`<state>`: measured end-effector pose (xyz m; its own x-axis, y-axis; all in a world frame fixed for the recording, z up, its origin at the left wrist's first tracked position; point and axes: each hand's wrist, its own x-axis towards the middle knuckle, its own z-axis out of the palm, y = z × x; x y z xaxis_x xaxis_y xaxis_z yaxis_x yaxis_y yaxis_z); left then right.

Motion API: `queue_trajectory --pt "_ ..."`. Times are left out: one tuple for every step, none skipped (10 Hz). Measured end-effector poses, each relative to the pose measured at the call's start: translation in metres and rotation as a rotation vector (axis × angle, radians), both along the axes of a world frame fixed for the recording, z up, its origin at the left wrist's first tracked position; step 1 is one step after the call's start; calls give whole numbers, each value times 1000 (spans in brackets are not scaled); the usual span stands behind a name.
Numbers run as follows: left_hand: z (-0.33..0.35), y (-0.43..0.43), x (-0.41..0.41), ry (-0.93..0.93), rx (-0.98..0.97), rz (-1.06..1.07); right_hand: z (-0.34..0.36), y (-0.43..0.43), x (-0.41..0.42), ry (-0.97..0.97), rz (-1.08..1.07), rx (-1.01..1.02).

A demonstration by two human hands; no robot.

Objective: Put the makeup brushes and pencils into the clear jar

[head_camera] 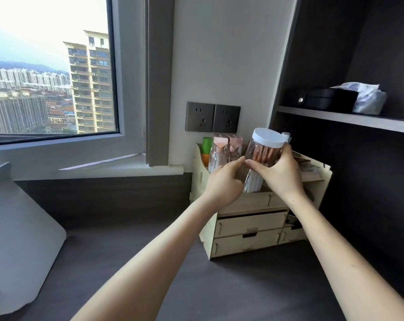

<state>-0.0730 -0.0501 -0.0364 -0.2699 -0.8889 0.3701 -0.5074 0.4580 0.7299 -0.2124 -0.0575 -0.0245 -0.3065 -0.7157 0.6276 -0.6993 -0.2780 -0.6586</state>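
A clear jar [260, 156] with a white screw lid [268, 137] stands upright in the top compartment of a pale wooden organiser [249, 224]. Inside it I see rose-gold and white brush or pencil handles [254, 181], packed upright. My right hand [281, 172] wraps the jar's right side just under the lid. My left hand [226, 181] touches the jar's left side with its fingertips, meeting the right hand's fingers in front. The jar's lower part is hidden behind my hands and the organiser wall.
Beside the jar in the organiser stand pink-capped bottles [220, 151] and a green-and-orange tube [206, 150]. Two dark wall sockets [212, 118] sit above. A dark shelf [344, 117] at the right holds a black box [321, 99]. A white object [17, 246] stands on the dark desk [126, 228] at the left.
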Motion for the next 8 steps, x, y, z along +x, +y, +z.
queue_trajectory --pt "0 -7 0 -65 0 42 6 -2 6 162 -44 83" --pt "0 -8 0 -164 -11 63 5 -6 9 211 -58 154" --pt "-1 -7 -3 -247 -46 100 1 -9 7 220 -47 240" --pt "-1 -8 -6 -304 -40 117 1 -7 7 191 -36 293" --pt "0 -8 -1 -238 13 105 -1 -1 10 184 -54 286" --pt "3 -3 8 -122 50 77 -3 9 16 240 -111 233" --pt "4 4 23 -12 44 59 -2 17 22 336 -223 132" --pt "5 6 47 83 7 96 0 26 24 357 -255 -13"
